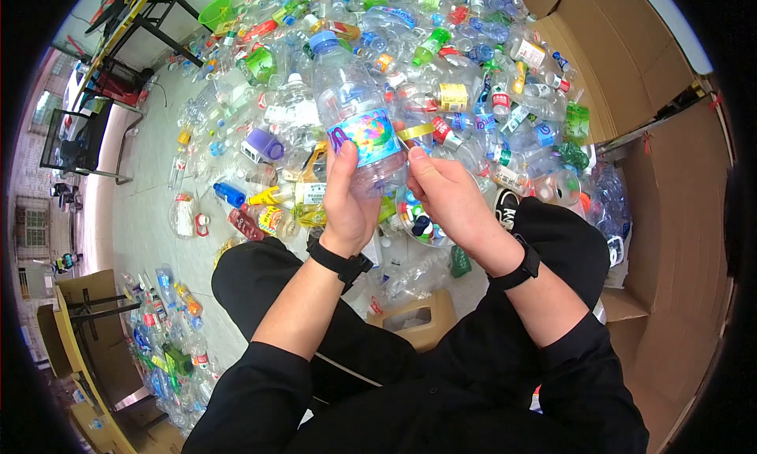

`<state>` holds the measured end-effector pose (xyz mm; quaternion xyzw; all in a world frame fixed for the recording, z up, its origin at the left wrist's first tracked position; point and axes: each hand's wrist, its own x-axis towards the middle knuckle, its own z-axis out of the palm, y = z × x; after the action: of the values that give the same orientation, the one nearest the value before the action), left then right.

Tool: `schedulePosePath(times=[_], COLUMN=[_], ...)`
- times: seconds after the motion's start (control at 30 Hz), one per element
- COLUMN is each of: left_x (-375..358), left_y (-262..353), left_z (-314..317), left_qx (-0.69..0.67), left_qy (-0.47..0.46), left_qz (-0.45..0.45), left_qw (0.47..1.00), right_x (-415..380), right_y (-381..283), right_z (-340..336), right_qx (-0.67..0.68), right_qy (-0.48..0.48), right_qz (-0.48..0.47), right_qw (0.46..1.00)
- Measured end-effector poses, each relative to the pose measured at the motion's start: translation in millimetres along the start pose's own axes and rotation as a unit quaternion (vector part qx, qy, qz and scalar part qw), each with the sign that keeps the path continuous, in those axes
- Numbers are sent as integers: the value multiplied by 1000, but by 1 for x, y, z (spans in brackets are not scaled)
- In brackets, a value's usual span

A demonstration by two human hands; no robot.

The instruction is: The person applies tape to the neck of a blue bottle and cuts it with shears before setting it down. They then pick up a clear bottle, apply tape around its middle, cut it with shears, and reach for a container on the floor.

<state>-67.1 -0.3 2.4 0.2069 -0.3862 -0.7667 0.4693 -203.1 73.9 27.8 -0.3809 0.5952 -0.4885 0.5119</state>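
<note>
My left hand (351, 198) is closed around the lower part of a large clear plastic bottle (339, 83). The bottle stands nearly upright, its blue cap at the top, and a colourful label (365, 138) wraps its lower half. Close to the label's right edge, my right hand (445, 186) is closed in a pinch between thumb and fingers. A thin yellow strip-like thing (418, 130) sticks out from that pinch; its kind is not clear. Below the hands is a clear round container (426, 231) with several coloured caps in it.
A wide heap of plastic bottles (441, 52) covers the floor ahead. Tall cardboard (678, 209) walls the right side. More bottles (169, 336) lie at lower left. A beige plastic stool (426, 320) stands between my legs, and a green basket (215, 14) sits at the back left.
</note>
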Motion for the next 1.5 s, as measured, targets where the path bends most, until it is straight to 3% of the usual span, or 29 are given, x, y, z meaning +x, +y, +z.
schedulePosePath(times=[0.3,0.63,0.83,1.5], left_x=[2,3,-1,-3], left_y=[4,2,4,-1], left_z=[1,-2,4,0], left_qx=[-55,-20,5,-12], left_qy=[3,-26,-28,-19], left_qz=[-6,8,14,9], left_qw=[998,999,999,1000], right_x=[1,0,0,-1], right_y=[0,-2,-2,-1], right_z=[0,-2,-6,-2], right_qx=[-28,-1,-74,-10], right_qy=[-6,-1,13,8], right_qz=[51,23,37,8], right_qw=[998,1000,997,1000])
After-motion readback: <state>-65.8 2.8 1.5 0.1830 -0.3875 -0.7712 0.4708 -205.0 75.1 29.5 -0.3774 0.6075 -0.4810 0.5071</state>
